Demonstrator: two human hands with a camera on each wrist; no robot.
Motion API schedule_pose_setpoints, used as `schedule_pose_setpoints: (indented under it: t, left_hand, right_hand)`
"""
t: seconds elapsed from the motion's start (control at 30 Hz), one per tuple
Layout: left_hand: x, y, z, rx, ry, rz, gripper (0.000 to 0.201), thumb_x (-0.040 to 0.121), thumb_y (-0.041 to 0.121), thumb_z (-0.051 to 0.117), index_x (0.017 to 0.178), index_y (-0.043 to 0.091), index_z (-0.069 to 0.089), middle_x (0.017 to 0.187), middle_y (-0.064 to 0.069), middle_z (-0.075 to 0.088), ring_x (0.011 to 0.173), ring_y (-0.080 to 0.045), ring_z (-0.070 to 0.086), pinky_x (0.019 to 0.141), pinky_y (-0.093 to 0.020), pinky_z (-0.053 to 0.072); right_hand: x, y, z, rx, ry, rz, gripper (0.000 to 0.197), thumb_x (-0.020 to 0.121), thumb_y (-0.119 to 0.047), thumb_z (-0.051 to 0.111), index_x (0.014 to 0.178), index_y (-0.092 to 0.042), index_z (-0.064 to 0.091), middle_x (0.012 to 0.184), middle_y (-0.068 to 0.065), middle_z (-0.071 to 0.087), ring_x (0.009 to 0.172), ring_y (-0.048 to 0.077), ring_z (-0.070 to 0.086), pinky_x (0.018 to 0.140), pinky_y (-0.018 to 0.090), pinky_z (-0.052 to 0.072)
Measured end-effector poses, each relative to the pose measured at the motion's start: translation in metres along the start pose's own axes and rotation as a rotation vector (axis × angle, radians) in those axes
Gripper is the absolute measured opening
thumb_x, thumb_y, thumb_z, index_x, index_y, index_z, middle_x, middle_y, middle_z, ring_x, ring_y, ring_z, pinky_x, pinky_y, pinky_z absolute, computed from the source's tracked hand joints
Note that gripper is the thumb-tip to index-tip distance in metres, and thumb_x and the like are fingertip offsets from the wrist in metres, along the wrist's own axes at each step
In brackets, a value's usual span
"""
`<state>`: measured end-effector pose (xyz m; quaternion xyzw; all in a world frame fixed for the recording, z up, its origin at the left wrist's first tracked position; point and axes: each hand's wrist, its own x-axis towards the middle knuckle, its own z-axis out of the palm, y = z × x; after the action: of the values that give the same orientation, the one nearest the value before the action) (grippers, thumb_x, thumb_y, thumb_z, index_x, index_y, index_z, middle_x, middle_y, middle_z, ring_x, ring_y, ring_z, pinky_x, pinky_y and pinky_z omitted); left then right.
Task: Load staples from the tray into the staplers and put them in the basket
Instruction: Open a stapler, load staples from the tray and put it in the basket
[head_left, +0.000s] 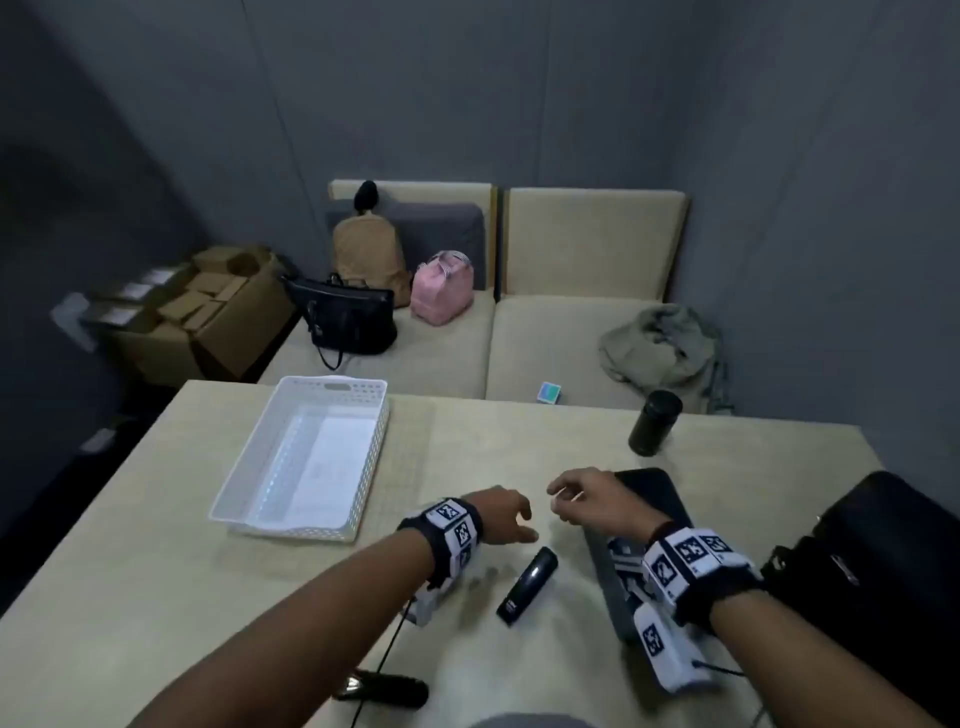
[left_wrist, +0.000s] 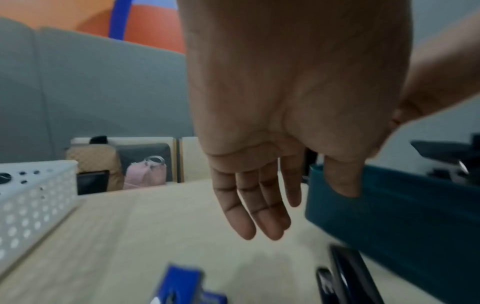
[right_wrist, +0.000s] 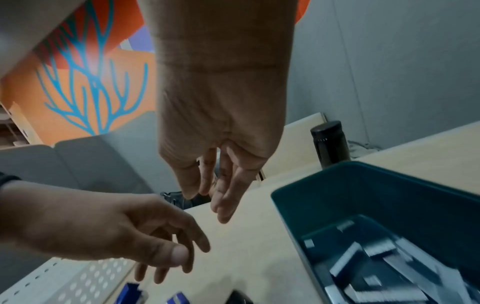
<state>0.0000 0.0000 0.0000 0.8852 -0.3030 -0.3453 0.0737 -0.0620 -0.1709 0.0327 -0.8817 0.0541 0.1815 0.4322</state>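
Near the table's (head_left: 156, 571) front edge, left hand (head_left: 501, 517) loose-fingered, empty, right hand (head_left: 587, 499) fingers slack, any pinched staple unclear, tray (right_wrist: 389, 195) half hidden by wrist, black stapler (head_left: 527, 584) between.

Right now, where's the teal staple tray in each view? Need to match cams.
Head: tray lower right, mostly hidden under the right wrist.
Left wrist: tray at right edge, side wall showing.
Right wrist: tray lower right, staple strips inside.
Shared landmark: white basket, left of the tray.
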Motion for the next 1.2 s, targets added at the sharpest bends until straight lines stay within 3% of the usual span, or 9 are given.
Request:
schedule_pose_setpoints:
  t: [0.13,0.3,0.37,0.5,0.63,0.73,0.93,1.03,1.2]
  left_hand:
    - [0.007,0.025,0.041,0.153,-0.035,-0.045,0.058,0.084,0.059,0.058,0.119,0.013,0.058,0.121,-0.013,0.064,0.108,-0.033,0.062,0.086,-0.039,0.05]
    - [0.008,0.03,0.063,0.217,-0.007,-0.015,0.031,0.085,0.03,0.063,0.107,0.01,0.062,0.109,-0.016,0.067,0.099,-0.036,0.066,0.077,-0.037,0.05]
    - [0.009,0.028,0.063,0.254,-0.005,0.023,0.03,0.082,0.03,0.062,0.101,0.008,0.064,0.101,-0.018,0.069,0.092,-0.038,0.067,0.074,-0.037,0.051]
    - [0.011,0.021,0.056,0.314,0.067,0.174,0.03,0.077,0.038,0.064,0.094,0.013,0.067,0.091,-0.015,0.071,0.083,-0.038,0.067,0.072,-0.038,0.053]
    - [0.006,0.009,0.052,0.222,0.186,0.239,0.026,0.079,0.039,0.064,0.087,0.014,0.062,0.089,-0.012,0.07,0.081,-0.036,0.063,0.065,-0.034,0.042]
    - [-0.001,-0.008,0.054,0.073,0.206,0.238,0.025,0.079,0.039,0.066,0.076,0.018,0.054,0.083,-0.006,0.07,0.075,-0.029,0.06,0.062,-0.03,0.037]
    - [-0.023,-0.03,0.063,0.02,0.148,0.239,0.013,0.074,0.021,0.064,0.081,0.013,0.057,0.088,-0.001,0.071,0.079,-0.023,0.062,0.063,-0.03,0.043]
    - [-0.033,-0.036,0.072,-0.067,0.17,0.235,0.008,0.072,0.015,0.061,0.075,0.011,0.055,0.084,0.002,0.072,0.075,-0.018,0.062,0.058,-0.023,0.037]
    - [-0.042,-0.038,0.074,0.143,0.219,0.234,0.011,0.076,0.018,0.059,0.086,0.018,0.059,0.092,0.004,0.072,0.083,-0.021,0.064,0.06,-0.025,0.036]
  right_hand:
    - [-0.002,0.019,0.023,-0.044,0.034,0.08,0.027,0.086,-0.014,0.061,0.112,-0.018,0.065,0.097,0.001,0.066,0.09,0.017,0.062,0.085,0.031,0.052]
    - [-0.006,0.043,0.045,-0.131,-0.081,0.167,0.05,0.088,-0.009,0.059,0.136,-0.014,0.047,0.13,0.006,0.055,0.116,0.02,0.054,0.097,0.029,0.045]
    - [-0.008,0.053,0.052,-0.186,-0.09,0.179,0.053,0.086,-0.004,0.059,0.137,-0.013,0.047,0.132,0.006,0.055,0.122,0.022,0.052,0.102,0.031,0.044]
    - [-0.013,0.055,0.063,-0.336,-0.081,0.13,0.027,0.08,-0.01,0.063,0.106,-0.01,0.065,0.109,0.01,0.066,0.103,0.028,0.063,0.084,0.037,0.052]
    - [-0.01,0.055,0.075,-0.36,-0.014,0.131,0.021,0.071,-0.013,0.071,0.092,-0.016,0.071,0.097,0.009,0.069,0.091,0.027,0.066,0.074,0.036,0.054]
    - [-0.01,0.06,0.076,-0.476,0.007,0.14,0.023,0.069,-0.015,0.074,0.091,-0.019,0.071,0.098,0.006,0.066,0.09,0.026,0.064,0.07,0.031,0.049]
    - [-0.013,0.065,0.094,-0.639,-0.014,0.123,0.024,0.075,-0.021,0.077,0.097,-0.019,0.067,0.105,0.008,0.06,0.087,0.026,0.064,0.075,0.033,0.052]
    - [-0.013,0.07,0.098,-0.691,0.0,0.136,0.022,0.078,-0.019,0.076,0.099,-0.014,0.068,0.107,0.009,0.058,0.088,0.025,0.064,0.078,0.032,0.053]
    - [-0.018,0.079,0.1,-0.713,-0.008,0.16,0.023,0.078,-0.019,0.076,0.097,-0.008,0.069,0.107,0.009,0.061,0.093,0.026,0.064,0.079,0.033,0.053]
